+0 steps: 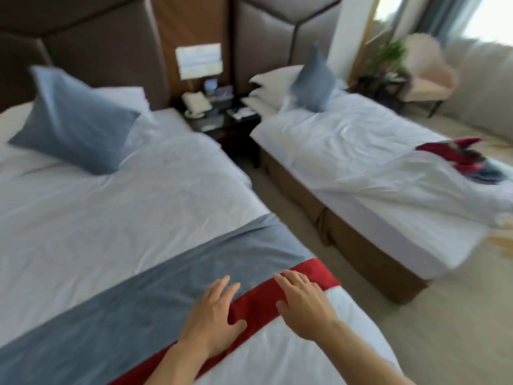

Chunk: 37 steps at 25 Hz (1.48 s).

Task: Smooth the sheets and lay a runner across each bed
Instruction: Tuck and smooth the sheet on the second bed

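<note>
Both hands lie flat with fingers spread on the runner (172, 284) of the near bed (83, 207), gripping nothing: the left hand (213, 318) sits at about 6 o'clock in the view, half on the grey band and half on the red border, and the right hand (304, 305) presses the red border just beside it toward 5 o'clock, close to the bed's edge. This runner already crosses the sheet from 8 o'clock to 4 o'clock and looks fairly flat. The main risk, as I judge it, is that open palms pushing toward the edge drag the whole strip sideways, so it ends up skewed or slips off the corner instead of losing its creases. Pressing hard could also ruck the white sheet underneath. The far bed (374, 151) at 2 o'clock is the bigger worry: its sheet is plainly wrinkled, and the second runner (460, 157) lies bunched in a red and dark heap near its far side at 3 o'clock. Spreading that runner before the sheet is smoothed would trap the wrinkles beneath it.
</note>
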Motion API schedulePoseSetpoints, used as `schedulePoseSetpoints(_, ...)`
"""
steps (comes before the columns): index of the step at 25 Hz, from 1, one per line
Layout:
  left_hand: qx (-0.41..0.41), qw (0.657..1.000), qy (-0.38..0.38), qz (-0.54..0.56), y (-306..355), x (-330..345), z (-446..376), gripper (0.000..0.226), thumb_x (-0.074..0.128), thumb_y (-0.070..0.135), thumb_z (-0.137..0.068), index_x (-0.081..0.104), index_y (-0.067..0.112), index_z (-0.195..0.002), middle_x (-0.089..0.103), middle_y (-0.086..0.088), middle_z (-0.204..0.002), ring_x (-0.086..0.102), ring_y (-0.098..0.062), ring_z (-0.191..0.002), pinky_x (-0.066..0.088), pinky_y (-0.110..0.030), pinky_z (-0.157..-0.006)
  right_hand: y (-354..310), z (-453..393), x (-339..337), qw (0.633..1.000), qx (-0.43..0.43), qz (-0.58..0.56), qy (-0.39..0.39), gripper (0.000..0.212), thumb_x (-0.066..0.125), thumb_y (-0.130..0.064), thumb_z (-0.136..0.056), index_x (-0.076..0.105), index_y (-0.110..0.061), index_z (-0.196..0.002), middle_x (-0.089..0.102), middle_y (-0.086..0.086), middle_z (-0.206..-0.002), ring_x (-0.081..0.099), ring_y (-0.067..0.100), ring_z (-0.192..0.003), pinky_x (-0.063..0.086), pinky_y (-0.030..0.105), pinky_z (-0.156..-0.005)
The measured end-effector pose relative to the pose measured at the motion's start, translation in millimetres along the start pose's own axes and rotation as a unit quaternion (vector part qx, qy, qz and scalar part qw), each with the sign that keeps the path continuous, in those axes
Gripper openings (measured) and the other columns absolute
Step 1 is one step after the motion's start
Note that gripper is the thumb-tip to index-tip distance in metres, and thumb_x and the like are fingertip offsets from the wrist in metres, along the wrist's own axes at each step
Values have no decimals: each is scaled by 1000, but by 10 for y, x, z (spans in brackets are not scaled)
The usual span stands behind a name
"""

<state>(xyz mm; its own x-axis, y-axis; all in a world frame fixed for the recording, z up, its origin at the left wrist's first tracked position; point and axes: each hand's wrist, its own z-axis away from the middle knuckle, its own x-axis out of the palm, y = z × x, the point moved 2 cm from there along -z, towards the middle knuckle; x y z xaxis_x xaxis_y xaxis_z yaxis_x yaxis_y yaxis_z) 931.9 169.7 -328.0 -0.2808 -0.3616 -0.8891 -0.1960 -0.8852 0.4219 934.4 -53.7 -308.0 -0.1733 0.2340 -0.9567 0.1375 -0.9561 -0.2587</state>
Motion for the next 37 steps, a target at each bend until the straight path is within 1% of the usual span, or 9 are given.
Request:
schedulePoseSetpoints(3, 91, 995, -37, -10, 829, -197, -183, 86, 55, 59, -83, 16, 36, -156, 4, 10, -165, 3, -10, -152, 21, -33, -119, 432, 537, -557, 997, 71, 4, 43, 64, 46, -39, -92, 28, -29, -152, 29, -2, -159, 22, 21, -148, 32, 39, -112)
schedulePoseSetpoints(6, 188, 981, -36, -12, 1797, -331, -373, 82, 56, 56, -84, 19, 36, -155, 10, 9, -165, 9, -12, -151, 23, -34, -119, 972, 1101, -1131, 985, 145, 9, 99, 64, 48, -41, -93, 27, -28, -153, 26, 0, -160, 21, 20, -148, 31, 39, -114)
schedulePoseSetpoints(10, 269, 963, -32, -8, 3127, -312, -652, 78, 59, 55, -86, 25, 35, -153, 20, 8, -162, 18, -12, -148, 29, -37, -118, 1836, 1733, -1740, 959, 233, 2, 159, 65, 50, -43, -93, 30, -27, -153, 30, 1, -159, 27, 21, -146, 33, 41, -113)
schedulePoseSetpoints(16, 353, 935, -44, -4, 5147, 215, -1184, 74, 61, 51, -89, 26, 35, -152, 26, 10, -159, 22, -12, -147, 26, -36, -118, 3514, 2424, -2257, 934, 306, 1, 185, 62, 52, -37, -92, 34, -26, -150, 34, 2, -157, 31, 21, -144, 35, 40, -112)
schedulePoseSetpoints(20, 350, 936, -45, -7, 6111, 436, -1558, 71, 60, 47, -90, 28, 33, -152, 28, 9, -157, 25, -14, -145, 30, -37, -116, 4530, 2619, -2559, 932, 313, 2, 186, 60, 52, -38, -93, 36, -26, -149, 35, 0, -156, 31, 19, -144, 34, 38, -113)
schedulePoseSetpoints(24, 336, 940, -62, -23, 6753, 626, -2016, 70, 59, 44, -91, 29, 30, -152, 30, 7, -156, 29, -15, -143, 32, -37, -116, 5370, 2489, -2848, 934, 309, -10, 180, 60, 52, -41, -94, 35, -27, -150, 36, -3, -155, 33, 18, -143, 35, 38, -113)
schedulePoseSetpoints(27, 326, 943, -58, -27, 7203, 820, -2593, 68, 57, 44, -91, 30, 30, -151, 33, 8, -154, 32, -14, -141, 35, -37, -114, 6013, 2150, -3056, 937, 298, -18, 180, 60, 51, -40, -95, 33, -27, -151, 39, -4, -153, 37, 18, -140, 37, 37, -111)
schedulePoseSetpoints(31, 330, 942, -47, -48, 7737, 1140, -3645, 68, 57, 44, -90, 32, 30, -151, 35, 8, -153, 33, -15, -139, 34, -36, -114, 6995, 1496, -3248, 942, 286, -5, 175, 61, 51, -36, -95, 31, -24, -151, 42, -2, -150, 40, 20, -136, 38, 37, -110)
schedulePoseSetpoints(37, 305, 945, -56, -103, 8476, 1424, -5227, 69, 57, 46, -91, 29, 30, -152, 33, 6, -155, 32, -17, -141, 33, -36, -114, 8484, 309, -3666, 949, 284, 1, 133, 62, 54, -39, -93, 33, -24, -150, 46, 0, -146, 45, 21, -132, 39, 37, -106)
